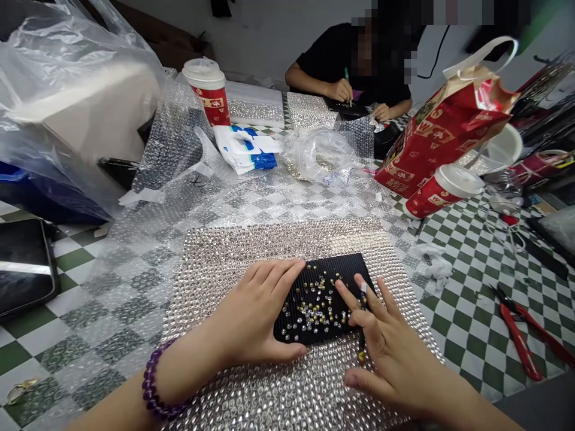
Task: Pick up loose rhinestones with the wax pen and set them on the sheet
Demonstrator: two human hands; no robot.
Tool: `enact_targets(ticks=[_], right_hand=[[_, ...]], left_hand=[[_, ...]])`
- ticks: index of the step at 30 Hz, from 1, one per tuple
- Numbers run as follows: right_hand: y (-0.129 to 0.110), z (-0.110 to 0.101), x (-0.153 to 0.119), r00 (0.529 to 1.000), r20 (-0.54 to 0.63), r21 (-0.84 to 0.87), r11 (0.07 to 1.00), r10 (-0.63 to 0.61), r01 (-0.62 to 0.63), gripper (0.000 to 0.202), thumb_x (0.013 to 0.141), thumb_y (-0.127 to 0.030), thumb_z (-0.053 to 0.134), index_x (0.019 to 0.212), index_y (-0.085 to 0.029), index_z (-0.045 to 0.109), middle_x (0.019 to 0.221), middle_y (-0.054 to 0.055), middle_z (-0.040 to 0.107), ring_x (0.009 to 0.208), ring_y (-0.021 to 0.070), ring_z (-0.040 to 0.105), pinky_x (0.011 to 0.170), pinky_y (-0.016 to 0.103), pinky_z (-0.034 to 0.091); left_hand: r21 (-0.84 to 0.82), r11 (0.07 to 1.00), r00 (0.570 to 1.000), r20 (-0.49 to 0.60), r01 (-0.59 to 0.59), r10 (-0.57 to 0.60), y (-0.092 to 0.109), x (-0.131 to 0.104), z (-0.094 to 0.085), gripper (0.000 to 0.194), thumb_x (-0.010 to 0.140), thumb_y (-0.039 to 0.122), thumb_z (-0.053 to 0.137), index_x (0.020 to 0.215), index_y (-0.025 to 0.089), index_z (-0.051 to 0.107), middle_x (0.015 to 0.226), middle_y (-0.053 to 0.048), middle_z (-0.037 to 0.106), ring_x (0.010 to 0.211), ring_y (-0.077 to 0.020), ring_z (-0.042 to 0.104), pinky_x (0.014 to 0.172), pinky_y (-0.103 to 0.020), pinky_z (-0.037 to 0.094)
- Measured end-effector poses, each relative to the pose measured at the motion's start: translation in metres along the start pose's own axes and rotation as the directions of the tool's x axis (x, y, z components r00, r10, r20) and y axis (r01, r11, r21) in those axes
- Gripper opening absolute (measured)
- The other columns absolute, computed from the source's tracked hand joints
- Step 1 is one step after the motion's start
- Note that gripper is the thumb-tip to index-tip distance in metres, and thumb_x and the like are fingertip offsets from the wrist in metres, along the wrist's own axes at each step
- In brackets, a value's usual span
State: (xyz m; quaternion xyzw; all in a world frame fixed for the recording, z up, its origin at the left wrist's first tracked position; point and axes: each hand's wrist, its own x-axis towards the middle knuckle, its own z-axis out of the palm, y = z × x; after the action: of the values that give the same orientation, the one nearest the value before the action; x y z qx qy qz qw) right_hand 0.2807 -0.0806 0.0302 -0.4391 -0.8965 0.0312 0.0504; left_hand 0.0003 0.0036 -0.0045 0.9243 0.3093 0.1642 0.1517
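A black ridged tray carries scattered small rhinestones, some clear and some gold-backed. My left hand grips its left side, fingers at the upper edge and thumb by the lower edge. Over the tray's right part is my right hand, fingers spread and the index fingertip among the stones. A black pen-like tool with a white tip and a gold end is tucked between its fingers. Under the tray lies a sheet covered in rows of shiny stones.
Red-handled pliers lie at right. A red paper bag and a tipped cup stand behind them. Wipes, a clear plastic bag and another cup are farther back. A phone lies left. Another person works opposite.
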Motion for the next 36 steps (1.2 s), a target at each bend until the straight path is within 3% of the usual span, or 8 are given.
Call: enact_targets(ticks=[7, 13, 21, 28, 36], right_hand=[[0.006, -0.003, -0.003, 0.998, -0.038, 0.007, 0.998, 0.058, -0.058, 0.064, 0.105, -0.072, 0.028, 0.136, -0.018, 0.042, 0.172, 0.010, 0.034, 0.165, 0.0240, -0.006, 0.133, 0.049, 0.004], [0.004, 0.001, 0.000, 0.999, -0.017, 0.025, 0.999, 0.029, -0.028, 0.057, 0.104, -0.073, 0.034, 0.124, -0.022, 0.046, 0.174, 0.009, 0.030, 0.165, 0.0276, -0.004, 0.134, 0.051, 0.000], [0.014, -0.001, -0.004, 0.996, -0.024, 0.052, 0.995, 0.091, -0.090, 0.068, 0.106, -0.072, 0.027, 0.146, -0.018, 0.035, 0.173, 0.008, 0.032, 0.166, 0.0243, -0.001, 0.135, 0.049, 0.010], [0.017, 0.000, -0.006, 0.995, 0.008, 0.026, 0.995, 0.097, -0.097, 0.068, 0.103, -0.074, 0.032, 0.143, -0.020, 0.037, 0.173, 0.007, 0.032, 0.165, 0.0277, 0.000, 0.135, 0.053, 0.011], [0.017, -0.002, -0.011, 0.998, -0.014, 0.058, 0.996, 0.068, -0.067, 0.061, 0.105, -0.072, 0.027, 0.131, -0.019, 0.042, 0.177, 0.008, 0.022, 0.165, 0.0226, -0.011, 0.134, 0.041, -0.010]], left_hand=[[0.002, 1.000, 1.000, 0.001, -0.004, 0.004, 0.000, -0.001, 0.000, 0.124, 0.076, 0.077, 0.074, 0.163, 0.019, 0.006, 0.149, -0.019, 0.048, 0.133, -0.0419, 0.048, 0.116, -0.058, 0.037], [0.014, 1.000, 1.000, -0.005, -0.007, 0.007, 0.000, 0.000, -0.001, 0.123, 0.077, 0.077, 0.073, 0.162, 0.018, 0.007, 0.150, -0.020, 0.047, 0.133, -0.0421, 0.047, 0.115, -0.058, 0.037], [0.021, 1.000, 1.000, -0.001, -0.009, 0.009, -0.001, 0.001, -0.002, 0.121, 0.076, 0.076, 0.073, 0.161, 0.017, 0.009, 0.149, -0.019, 0.048, 0.132, -0.0412, 0.048, 0.115, -0.057, 0.037], [0.035, 0.999, 1.000, -0.015, -0.017, 0.018, 0.001, 0.001, -0.001, 0.119, 0.077, 0.078, 0.072, 0.159, 0.016, 0.013, 0.148, -0.019, 0.049, 0.131, -0.0399, 0.048, 0.114, -0.056, 0.038], [0.031, 0.999, 1.000, -0.009, -0.013, 0.013, -0.001, -0.001, -0.002, 0.121, 0.077, 0.078, 0.072, 0.162, 0.017, 0.010, 0.150, -0.019, 0.048, 0.132, -0.0404, 0.048, 0.116, -0.056, 0.038]])
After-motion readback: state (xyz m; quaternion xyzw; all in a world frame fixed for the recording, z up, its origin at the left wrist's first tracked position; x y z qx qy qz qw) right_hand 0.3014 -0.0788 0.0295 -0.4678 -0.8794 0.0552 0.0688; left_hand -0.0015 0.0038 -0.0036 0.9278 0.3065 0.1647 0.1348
